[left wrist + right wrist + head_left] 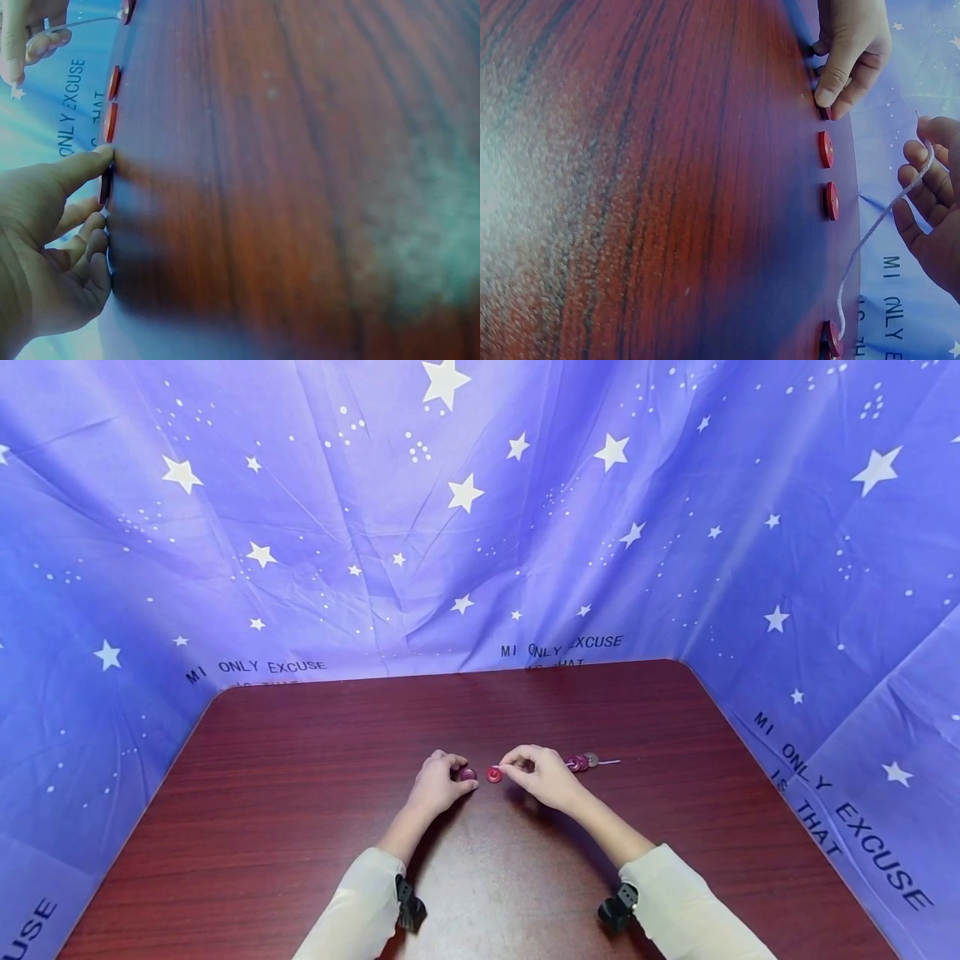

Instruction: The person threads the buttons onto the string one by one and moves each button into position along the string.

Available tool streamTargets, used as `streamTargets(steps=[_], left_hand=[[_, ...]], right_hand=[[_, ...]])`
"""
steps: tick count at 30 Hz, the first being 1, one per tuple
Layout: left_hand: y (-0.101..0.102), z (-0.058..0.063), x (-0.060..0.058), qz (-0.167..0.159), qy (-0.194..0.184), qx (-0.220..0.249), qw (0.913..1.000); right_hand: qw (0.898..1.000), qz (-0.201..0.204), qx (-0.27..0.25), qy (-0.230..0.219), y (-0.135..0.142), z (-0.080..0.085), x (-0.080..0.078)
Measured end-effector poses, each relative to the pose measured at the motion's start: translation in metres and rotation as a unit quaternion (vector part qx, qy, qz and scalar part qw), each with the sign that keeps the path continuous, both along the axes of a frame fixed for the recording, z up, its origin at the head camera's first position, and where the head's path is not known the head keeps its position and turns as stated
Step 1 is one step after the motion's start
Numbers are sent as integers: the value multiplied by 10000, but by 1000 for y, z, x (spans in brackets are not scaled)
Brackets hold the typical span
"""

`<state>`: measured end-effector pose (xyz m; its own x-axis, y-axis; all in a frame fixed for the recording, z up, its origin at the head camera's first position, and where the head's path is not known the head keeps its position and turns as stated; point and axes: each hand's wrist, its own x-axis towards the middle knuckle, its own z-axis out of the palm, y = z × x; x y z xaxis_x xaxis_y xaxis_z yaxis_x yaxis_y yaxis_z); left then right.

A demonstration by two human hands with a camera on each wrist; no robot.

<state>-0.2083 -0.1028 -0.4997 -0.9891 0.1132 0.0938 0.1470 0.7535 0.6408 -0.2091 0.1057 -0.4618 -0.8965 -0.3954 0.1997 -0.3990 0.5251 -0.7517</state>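
Observation:
My left hand (438,783) is low on the table, thumb and a finger pinching the edges of a dark red button (105,186). To its right my right hand (546,777) holds the end of a pale string (885,214) between thumb and fingertip, raised above the table in the right wrist view. Two loose red buttons (826,150) (832,201) lie in a row between the left hand's button and the threaded ones; the head view shows one red button (493,774) by the right fingertips. Several threaded buttons (577,763) sit on the string beyond the right hand.
A short string tail (611,762) extends right of the threaded buttons. The dark reddish wooden table (315,827) meets a blue star-printed cloth (337,527) at its back and sides. Black wrist cameras (408,906) sit at both pale sleeves (693,902).

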Motion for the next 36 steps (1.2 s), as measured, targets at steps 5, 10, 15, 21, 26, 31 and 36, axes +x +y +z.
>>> streamTargets(steps=[5, 10, 15, 21, 26, 31, 36], left_hand=[[0, 0, -2, -23, -103, -69, 9999], [0, -1, -3, -58, -86, -99, 9999], [0, 1, -3, -66, -66, -49, 9999], [-1, 5, -1, -140, -12, 61, 9999], [-3, 7, 0, -143, -24, 155, 9998], [-6, 7, 1, -126, -3, 208, 9997], [-10, 11, 2, -134, 67, 342, 9993]], right_hand=[[10000, 32, 6, -39, 1, 0, 0], [10000, 43, 13, 13, 1, -2, -1], [10000, 34, 37, 40, 2, -3, -2], [10000, 15, 43, 58, 2, -3, -2], [10000, 31, 12, 77, 2, -3, -2], [9999, 40, 36, 109, 2, -2, -2], [9999, 29, 14, 137, 1, -1, -2]])
